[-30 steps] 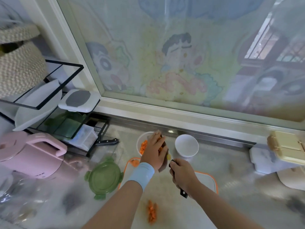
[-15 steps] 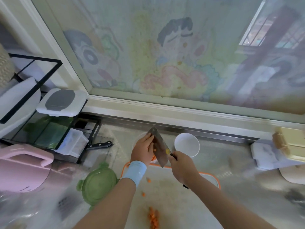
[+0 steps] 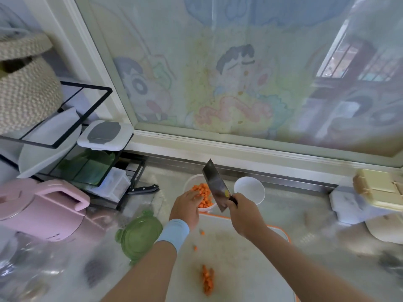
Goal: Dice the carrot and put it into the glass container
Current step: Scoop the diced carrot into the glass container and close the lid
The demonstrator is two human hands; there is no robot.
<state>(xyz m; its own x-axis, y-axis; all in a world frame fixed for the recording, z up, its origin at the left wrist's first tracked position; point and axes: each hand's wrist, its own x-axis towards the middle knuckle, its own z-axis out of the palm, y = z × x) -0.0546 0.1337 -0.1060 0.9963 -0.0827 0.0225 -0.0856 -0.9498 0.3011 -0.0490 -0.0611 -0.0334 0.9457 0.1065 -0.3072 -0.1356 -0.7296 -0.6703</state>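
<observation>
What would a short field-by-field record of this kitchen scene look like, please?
Left hand: open, fingers reaching over the near rim of the glass container
Right hand: grips the handle of the cleaver, blade raised and tilted above the container
Container: holds diced carrot, at the far edge of the cutting board
On the board: small carrot pile near the front, a few stray bits
Nearby: white bowl right of the container, green lid left of the board

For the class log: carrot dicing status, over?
Right hand grips cleaver above glass container. Left hand empty at its rim. Diced carrot inside; small pile on board.
</observation>
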